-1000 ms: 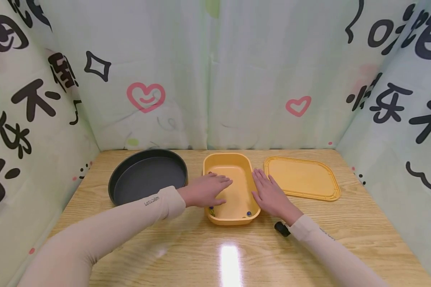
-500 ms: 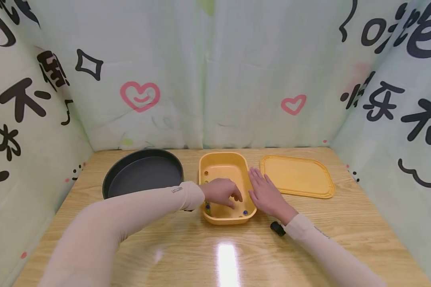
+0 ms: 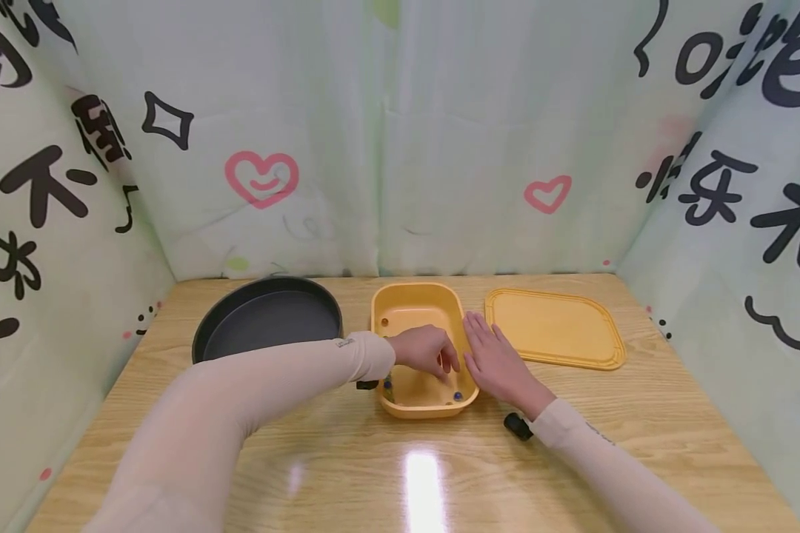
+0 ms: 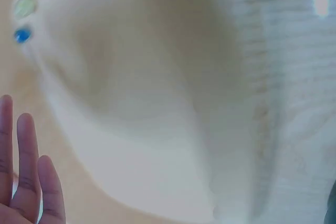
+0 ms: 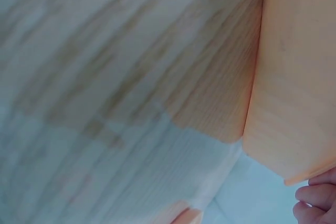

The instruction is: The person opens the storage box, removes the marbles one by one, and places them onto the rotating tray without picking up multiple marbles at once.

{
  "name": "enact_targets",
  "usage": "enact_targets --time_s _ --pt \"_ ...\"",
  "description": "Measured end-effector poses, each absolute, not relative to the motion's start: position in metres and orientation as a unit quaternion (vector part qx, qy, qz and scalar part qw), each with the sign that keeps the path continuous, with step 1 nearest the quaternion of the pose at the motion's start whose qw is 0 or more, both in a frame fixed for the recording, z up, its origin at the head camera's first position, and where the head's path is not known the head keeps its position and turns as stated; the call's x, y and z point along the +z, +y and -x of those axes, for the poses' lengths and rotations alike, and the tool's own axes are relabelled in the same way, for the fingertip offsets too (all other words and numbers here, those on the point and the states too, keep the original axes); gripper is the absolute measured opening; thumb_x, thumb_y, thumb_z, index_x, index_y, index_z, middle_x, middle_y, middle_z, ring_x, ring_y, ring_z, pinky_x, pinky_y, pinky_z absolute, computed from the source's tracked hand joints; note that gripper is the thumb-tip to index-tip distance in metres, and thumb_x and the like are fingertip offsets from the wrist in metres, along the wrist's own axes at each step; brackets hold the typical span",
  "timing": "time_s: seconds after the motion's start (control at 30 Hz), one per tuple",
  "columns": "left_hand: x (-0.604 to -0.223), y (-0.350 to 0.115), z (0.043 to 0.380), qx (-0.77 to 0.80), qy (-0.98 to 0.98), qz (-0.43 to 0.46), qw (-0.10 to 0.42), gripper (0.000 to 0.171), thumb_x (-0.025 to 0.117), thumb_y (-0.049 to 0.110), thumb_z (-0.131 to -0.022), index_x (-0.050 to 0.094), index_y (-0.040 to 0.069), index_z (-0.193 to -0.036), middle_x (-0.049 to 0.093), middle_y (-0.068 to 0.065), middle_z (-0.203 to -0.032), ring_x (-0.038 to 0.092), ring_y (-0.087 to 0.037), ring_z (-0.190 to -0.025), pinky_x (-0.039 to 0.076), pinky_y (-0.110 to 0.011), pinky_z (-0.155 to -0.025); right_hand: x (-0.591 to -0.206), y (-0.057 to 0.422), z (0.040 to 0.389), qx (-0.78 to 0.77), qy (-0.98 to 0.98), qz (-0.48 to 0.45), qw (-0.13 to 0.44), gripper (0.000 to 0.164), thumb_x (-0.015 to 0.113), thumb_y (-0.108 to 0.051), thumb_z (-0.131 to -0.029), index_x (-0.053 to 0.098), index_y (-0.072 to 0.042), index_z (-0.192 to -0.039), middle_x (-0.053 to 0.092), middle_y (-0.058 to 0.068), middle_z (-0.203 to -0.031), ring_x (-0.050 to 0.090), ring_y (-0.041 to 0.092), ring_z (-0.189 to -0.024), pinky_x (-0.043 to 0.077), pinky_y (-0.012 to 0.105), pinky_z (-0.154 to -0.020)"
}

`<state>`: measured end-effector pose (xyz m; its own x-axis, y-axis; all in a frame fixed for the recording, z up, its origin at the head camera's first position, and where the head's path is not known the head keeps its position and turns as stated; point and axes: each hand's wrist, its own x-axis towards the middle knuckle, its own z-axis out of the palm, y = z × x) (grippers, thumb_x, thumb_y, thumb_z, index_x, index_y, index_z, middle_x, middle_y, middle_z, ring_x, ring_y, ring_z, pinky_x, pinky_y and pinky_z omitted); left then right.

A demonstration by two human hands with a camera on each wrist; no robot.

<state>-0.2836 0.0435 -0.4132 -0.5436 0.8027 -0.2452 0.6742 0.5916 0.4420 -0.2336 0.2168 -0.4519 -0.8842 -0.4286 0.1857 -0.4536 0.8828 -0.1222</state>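
Wood-grain tabletop (image 3: 333, 459) | printed cloth (image 3: 347, 111), 3 sides | left hand (image 3: 428, 349) in yellow tub (image 3: 427, 412), grip unclear | right hand (image 3: 500, 363) straight-fingered

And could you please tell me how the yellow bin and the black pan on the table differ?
The yellow bin is a rounded rectangle; the black pan is round. The bin holds small marbles, whereas none show in the pan's visible part. The left hand reaches into the bin, not the pan. Both are open-topped and rest on the table.
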Motion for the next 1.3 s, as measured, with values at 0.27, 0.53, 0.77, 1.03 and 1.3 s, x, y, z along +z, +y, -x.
enact_targets --time_s 0.27,0.53,0.77,1.03,1.3 --pt "-0.415 0.056 0.287 0.167 0.877 -0.393 0.223 0.016 0.077 0.022 -0.076 0.077 0.014 -0.089 0.074 0.003 -0.085 0.053 0.003 -0.067 0.041 -0.011 -0.064 -0.452 0.219 0.233 0.076 -0.968 -0.226 0.072 0.058 0.047 -0.017 -0.094 0.028 0.011 -0.142 0.028 0.025 -0.15 0.027 0.037 -0.14 0.024 0.054 -0.111" --pt "-0.429 0.062 0.288 0.172 0.875 -0.368 0.263 0.011 0.078 0.02 -0.074 0.077 0.013 -0.083 0.073 0.003 -0.079 0.048 0.001 -0.063 0.037 -0.011 -0.064 -0.452 0.216 0.233 0.073 -0.968 -0.228 0.08 0.057 0.048 -0.018 -0.094 0.031 0.011 -0.14 0.031 0.025 -0.149 0.03 0.037 -0.139 0.026 0.054 -0.11" --pt "-0.434 0.064 0.292 0.201 0.862 -0.36 0.296 0.013 0.077 0.015 -0.075 0.076 0.007 -0.086 0.074 -0.005 -0.085 0.048 0.0 -0.061 0.036 -0.01 -0.061 -0.452 0.217 0.233 0.07 -0.968 -0.225 0.083 0.057 0.047 -0.018 -0.094 0.031 0.01 -0.141 0.031 0.024 -0.149 0.03 0.036 -0.139 0.026 0.054 -0.11" --pt "-0.445 0.064 0.293 0.255 0.825 -0.352 0.362 0.017 0.074 0.004 -0.076 0.073 -0.001 -0.092 0.072 -0.015 -0.094 0.052 0.001 -0.061 0.041 -0.009 -0.06 -0.453 0.216 0.232 0.077 -0.969 -0.221 0.078 0.058 0.047 -0.018 -0.093 0.03 0.01 -0.141 0.03 0.024 -0.149 0.029 0.036 -0.14 0.025 0.053 -0.11" --pt "-0.451 0.068 0.29 0.221 0.835 -0.369 0.343 0.014 0.076 0.011 -0.074 0.076 0.004 -0.087 0.074 -0.009 -0.087 0.051 0.001 -0.06 0.038 -0.009 -0.062 -0.452 0.216 0.233 0.071 -0.97 -0.22 0.081 0.057 0.048 -0.017 -0.094 0.031 0.011 -0.141 0.031 0.024 -0.149 0.029 0.036 -0.14 0.026 0.053 -0.11"
